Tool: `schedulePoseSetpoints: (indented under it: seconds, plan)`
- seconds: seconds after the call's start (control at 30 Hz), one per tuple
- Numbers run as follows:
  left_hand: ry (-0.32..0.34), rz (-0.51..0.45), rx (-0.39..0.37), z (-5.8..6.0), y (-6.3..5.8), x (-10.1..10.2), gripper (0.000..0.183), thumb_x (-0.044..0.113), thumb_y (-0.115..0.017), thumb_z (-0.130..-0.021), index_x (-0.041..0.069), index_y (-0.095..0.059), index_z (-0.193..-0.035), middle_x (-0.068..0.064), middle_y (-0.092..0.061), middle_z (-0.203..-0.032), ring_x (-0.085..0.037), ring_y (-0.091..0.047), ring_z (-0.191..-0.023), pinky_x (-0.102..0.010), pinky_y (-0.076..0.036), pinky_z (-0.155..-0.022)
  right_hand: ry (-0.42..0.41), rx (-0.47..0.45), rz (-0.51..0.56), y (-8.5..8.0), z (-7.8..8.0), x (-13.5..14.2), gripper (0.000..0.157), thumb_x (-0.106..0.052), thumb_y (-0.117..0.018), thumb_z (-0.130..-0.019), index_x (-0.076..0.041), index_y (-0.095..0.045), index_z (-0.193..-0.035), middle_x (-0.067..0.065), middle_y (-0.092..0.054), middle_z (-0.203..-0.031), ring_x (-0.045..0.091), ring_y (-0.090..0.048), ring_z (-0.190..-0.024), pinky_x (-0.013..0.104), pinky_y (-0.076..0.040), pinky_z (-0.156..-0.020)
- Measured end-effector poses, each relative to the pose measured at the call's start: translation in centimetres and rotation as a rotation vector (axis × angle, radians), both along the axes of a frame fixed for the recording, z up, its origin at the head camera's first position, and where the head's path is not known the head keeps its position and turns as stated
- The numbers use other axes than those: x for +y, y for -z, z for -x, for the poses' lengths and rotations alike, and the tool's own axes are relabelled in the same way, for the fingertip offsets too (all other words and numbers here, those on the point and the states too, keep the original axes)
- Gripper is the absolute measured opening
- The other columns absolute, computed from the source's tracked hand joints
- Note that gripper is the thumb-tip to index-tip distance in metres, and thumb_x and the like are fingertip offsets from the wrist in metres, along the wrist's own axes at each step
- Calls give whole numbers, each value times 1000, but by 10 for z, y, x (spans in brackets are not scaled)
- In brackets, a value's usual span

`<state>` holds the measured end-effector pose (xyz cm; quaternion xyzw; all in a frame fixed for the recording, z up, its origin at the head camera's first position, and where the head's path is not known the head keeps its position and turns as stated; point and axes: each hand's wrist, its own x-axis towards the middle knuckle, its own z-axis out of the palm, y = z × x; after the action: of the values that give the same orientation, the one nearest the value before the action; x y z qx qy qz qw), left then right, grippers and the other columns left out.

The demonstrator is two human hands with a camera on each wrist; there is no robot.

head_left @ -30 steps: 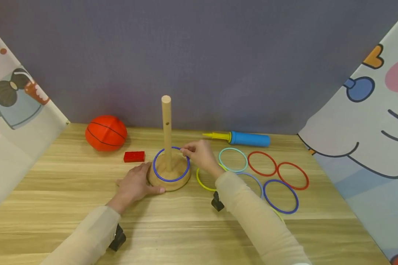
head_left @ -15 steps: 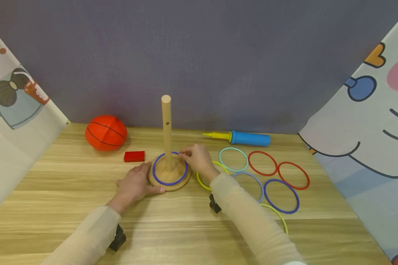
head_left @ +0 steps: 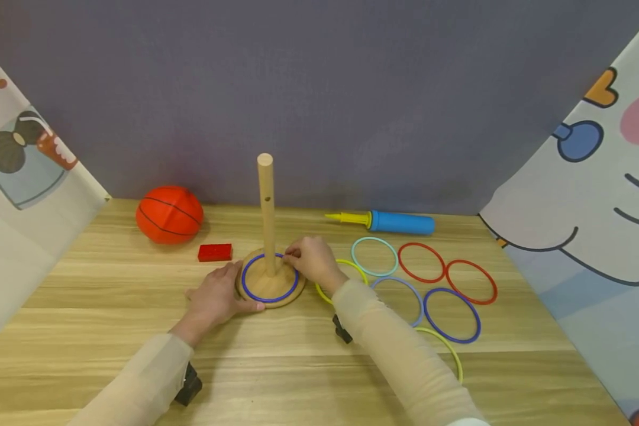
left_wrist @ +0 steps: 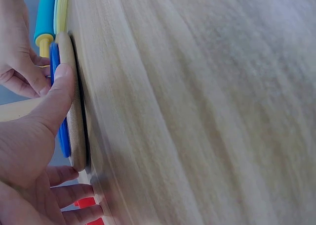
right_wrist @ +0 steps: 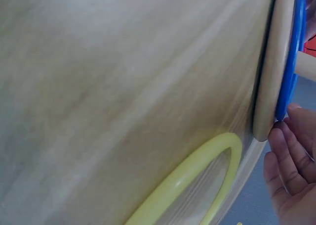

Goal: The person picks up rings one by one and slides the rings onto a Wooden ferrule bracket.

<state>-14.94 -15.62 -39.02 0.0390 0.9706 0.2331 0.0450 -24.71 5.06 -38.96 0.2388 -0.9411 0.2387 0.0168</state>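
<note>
A wooden peg (head_left: 267, 207) stands upright on a round wooden base (head_left: 258, 283). Around the peg's foot, a dark blue ring (head_left: 243, 278) lies low over the base. My right hand (head_left: 313, 260) pinches the ring's far right edge between thumb and fingertips. On the base's left side rests my left hand (head_left: 217, 297), its thumb along the near rim and its fairly straight fingers spread at the left edge. In the left wrist view, the thumb (left_wrist: 60, 94) overlaps the base's rim. The right wrist view shows the blue ring (right_wrist: 291, 62) close against the base.
To the right lie loose rings: turquoise (head_left: 375, 238), two red (head_left: 422, 244), light blue (head_left: 420, 310), dark blue (head_left: 478, 322) and yellow (head_left: 458, 361), with another yellow ring (head_left: 363, 273) partly behind the right arm. An orange ball (head_left: 169, 214), red block (head_left: 215, 252) and blue pump (head_left: 402, 222) stand farther back.
My right hand has come down and slightly left with the dark blue ring, which has sunk from above the base to about its surface. The left hand has stayed in place.
</note>
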Motion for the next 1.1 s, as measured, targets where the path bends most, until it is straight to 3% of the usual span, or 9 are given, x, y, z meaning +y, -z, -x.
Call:
schedulePoseSetpoints:
  seconds: [0.23, 0.4, 0.7, 1.1]
  plan:
    - [-3, 5, -10, 1, 0, 2, 112, 56, -89, -69, 0, -39, -153, -30, -43, -151, -52, -41, -136, -93, -23, -84, -28, -70, 29, -5, 0, 7, 17, -22, -76, -93, -8, -80, -102, 1, -76, -90, 14, -70, -83, 24, -55, -72]
    - [-2, 4, -10, 1, 0, 2, 112, 56, -89, -70, 0, -39, -153, -30, -43, -151, -52, -41, -136, -93, -23, -84, -67, -93, 38, -19, -3, 21, 20, -21, -75, -94, -8, -79, -108, 1, -74, -88, 15, -68, -85, 27, -55, -75]
    - [-6, -5, -29, 1, -3, 3, 112, 54, -90, -69, -1, -38, -153, -31, -42, -152, -54, -39, -137, -93, -21, -85, -153, -3, 47, -47, -19, 52, 23, -19, -75, -94, -6, -78, -112, 2, -75, -90, 15, -69, -81, 29, -57, -75]
    - [-2, 6, -33, 2, -2, 0, 114, 55, -90, -69, -1, -38, -153, -31, -41, -152, -53, -39, -137, -94, -22, -83, -135, 21, 151, -67, -45, 97, 26, -23, -79, -91, -9, -78, -113, -2, -77, -91, 11, -70, -81, 29, -57, -72]
